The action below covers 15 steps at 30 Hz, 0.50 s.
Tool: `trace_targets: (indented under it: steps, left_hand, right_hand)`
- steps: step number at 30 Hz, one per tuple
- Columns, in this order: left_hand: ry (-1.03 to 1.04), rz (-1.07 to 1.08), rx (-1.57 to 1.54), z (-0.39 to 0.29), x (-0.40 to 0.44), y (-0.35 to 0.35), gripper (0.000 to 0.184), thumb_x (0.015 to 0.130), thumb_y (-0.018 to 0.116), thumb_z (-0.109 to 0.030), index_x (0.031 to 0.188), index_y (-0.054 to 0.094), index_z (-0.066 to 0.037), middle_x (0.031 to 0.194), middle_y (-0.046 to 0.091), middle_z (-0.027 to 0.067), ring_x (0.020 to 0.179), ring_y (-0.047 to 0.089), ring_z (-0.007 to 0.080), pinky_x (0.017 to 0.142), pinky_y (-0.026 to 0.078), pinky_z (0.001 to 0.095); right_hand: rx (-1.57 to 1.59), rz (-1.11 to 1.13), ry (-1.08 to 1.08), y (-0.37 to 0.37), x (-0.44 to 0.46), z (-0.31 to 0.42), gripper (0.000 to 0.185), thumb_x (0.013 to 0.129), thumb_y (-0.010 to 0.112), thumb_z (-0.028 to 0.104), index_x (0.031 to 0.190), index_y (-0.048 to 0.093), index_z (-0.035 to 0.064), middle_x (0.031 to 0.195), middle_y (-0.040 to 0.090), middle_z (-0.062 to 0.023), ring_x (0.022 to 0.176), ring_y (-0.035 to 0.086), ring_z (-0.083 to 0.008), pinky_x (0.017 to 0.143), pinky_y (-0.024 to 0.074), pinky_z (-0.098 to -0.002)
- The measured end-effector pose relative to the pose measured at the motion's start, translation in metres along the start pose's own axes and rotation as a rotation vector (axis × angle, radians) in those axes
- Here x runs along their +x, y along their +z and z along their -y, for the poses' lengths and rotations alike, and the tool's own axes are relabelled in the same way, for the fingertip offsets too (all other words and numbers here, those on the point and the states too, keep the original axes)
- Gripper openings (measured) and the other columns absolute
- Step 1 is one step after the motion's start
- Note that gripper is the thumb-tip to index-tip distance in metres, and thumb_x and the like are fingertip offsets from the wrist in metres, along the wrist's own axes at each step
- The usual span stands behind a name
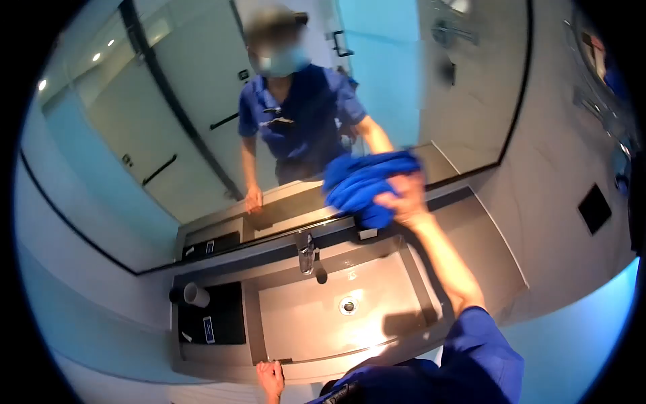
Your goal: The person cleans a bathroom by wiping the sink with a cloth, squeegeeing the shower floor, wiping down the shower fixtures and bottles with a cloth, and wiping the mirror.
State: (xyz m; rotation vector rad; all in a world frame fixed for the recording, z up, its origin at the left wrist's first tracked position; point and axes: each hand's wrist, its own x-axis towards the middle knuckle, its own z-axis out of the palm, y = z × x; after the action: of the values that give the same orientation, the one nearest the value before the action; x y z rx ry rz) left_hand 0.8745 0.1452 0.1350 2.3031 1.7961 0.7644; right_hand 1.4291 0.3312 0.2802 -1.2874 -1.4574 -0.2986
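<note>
A bunched blue cloth is pressed against the lower part of the wall mirror, with my right hand gripping it, arm stretched forward. My left hand is at the front edge of the sink counter, its fingers curled; a small dark object lies just beside it, and whether the hand holds anything is too small to tell. Between and beyond my hands is the rectangular sink with a chrome faucet at its back edge. The mirror reflects a masked person in a blue shirt.
On the counter's left stands a cup at the edge of a black tray, which also holds a small card. A small box sits behind the sink. A black square plate is on the right wall.
</note>
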Motion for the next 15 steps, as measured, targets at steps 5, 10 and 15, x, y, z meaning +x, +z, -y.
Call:
trace_targets:
  steps: [5, 10, 15]
  left_hand:
    - [-0.093, -0.021, -0.024, -0.011, 0.008, -0.015, 0.024, 0.082, 0.056, -0.019, 0.065, 0.062, -0.002, 0.066, 0.06, 0.0123, 0.067, 0.054, 0.0297, 0.082, 0.041, 0.0379]
    - [-0.085, -0.01, -0.025, -0.004, 0.01, -0.011, 0.021, 0.08, 0.06, -0.024, 0.069, 0.067, -0.007, 0.072, 0.065, 0.0074, 0.074, 0.06, 0.0243, 0.083, 0.042, 0.0366]
    - [-0.083, 0.003, -0.083, 0.013, 0.002, -0.005, 0.023, 0.081, 0.06, -0.029, 0.088, 0.068, -0.009, 0.09, 0.067, 0.0043, 0.088, 0.061, 0.0203, 0.092, 0.04, 0.0353]
  right_hand:
    - [-0.077, -0.841, 0.402, -0.09, 0.074, -0.085, 0.055, 0.083, 0.062, 0.036, 0.116, 0.047, -0.0049, 0.105, 0.059, -0.0187, 0.095, 0.056, -0.0299, 0.085, 0.0437, -0.0403]
    - [-0.175, -0.576, -0.162, 0.096, 0.043, 0.066, 0.062, 0.079, 0.065, 0.026, 0.129, 0.038, 0.0007, 0.129, 0.041, -0.021, 0.123, 0.038, -0.0317, 0.105, 0.0229, -0.0454]
    - [-0.163, 0.333, -1.147, 0.186, 0.058, 0.229, 0.044, 0.074, 0.052, 0.015, 0.116, 0.053, 0.0256, 0.117, 0.053, -0.0076, 0.106, 0.051, -0.0241, 0.096, 0.0345, -0.0466]
